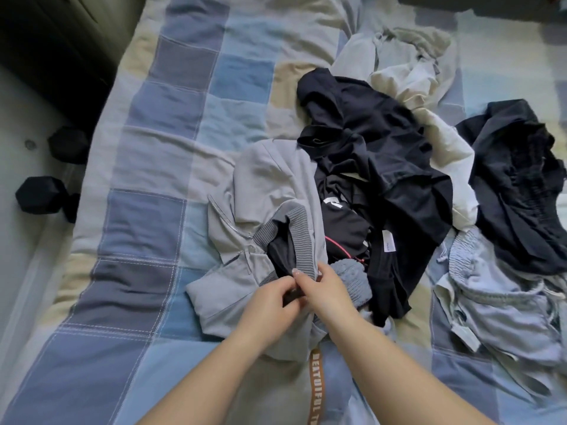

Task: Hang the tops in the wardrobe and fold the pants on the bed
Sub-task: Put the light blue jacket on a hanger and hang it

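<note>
Both of our hands grip now: our left hand and right hand pinch the ribbed collar of the gray jacket, fingers curled tight on it. It lies on the bed, touching the dark clothes pile. We should hold both shoulders, lift slowly and shake it flat before hanging.

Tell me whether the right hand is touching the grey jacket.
Touching. The head view shows the right hand pinching the grey jacket at its ribbed collar.
</note>
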